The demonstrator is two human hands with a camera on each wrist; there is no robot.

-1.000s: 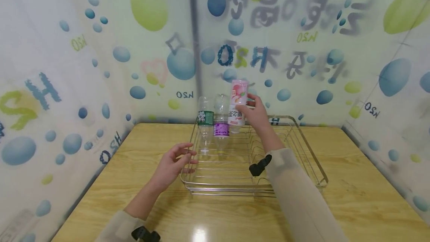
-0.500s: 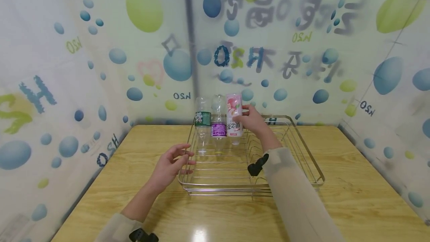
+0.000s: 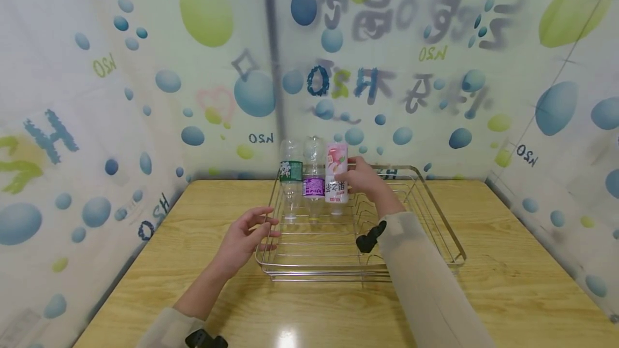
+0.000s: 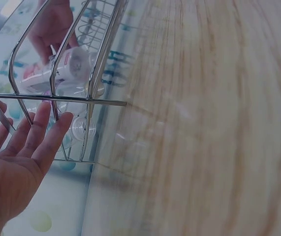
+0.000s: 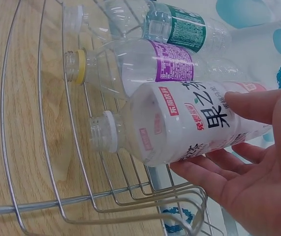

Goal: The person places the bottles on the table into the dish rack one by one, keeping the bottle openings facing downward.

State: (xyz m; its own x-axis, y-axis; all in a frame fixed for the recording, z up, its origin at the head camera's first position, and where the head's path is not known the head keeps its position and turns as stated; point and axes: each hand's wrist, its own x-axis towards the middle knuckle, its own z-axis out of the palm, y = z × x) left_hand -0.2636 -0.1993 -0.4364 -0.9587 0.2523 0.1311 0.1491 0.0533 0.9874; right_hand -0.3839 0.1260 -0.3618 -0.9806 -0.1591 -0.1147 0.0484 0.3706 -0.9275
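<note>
My right hand (image 3: 365,179) holds a bottle with a pink and white label (image 5: 199,118), thumb on one side and fingers on the other. The bottle is upside down, its neck low at the rack wires. Left of it, in the head view, lean two clear bottles with their necks down: one with a purple label (image 3: 314,187), one with a green label (image 3: 291,171). All three are in a wire dish rack (image 3: 319,267). At the rack's left side is my left hand (image 3: 245,239); its loosely extended fingers (image 4: 46,147) touch the side wires and grip nothing.
The rack stands on a wooden table (image 3: 203,197). Behind the table hangs a pale curtain (image 3: 425,95) printed with blue and green bubbles. Inside the rack, right of the bottles, are curved wire dividers (image 3: 369,205).
My right hand has lowered the pink-labelled bottle into the rack beside the purple-labelled one. My left hand has kept its place at the rack's side.
</note>
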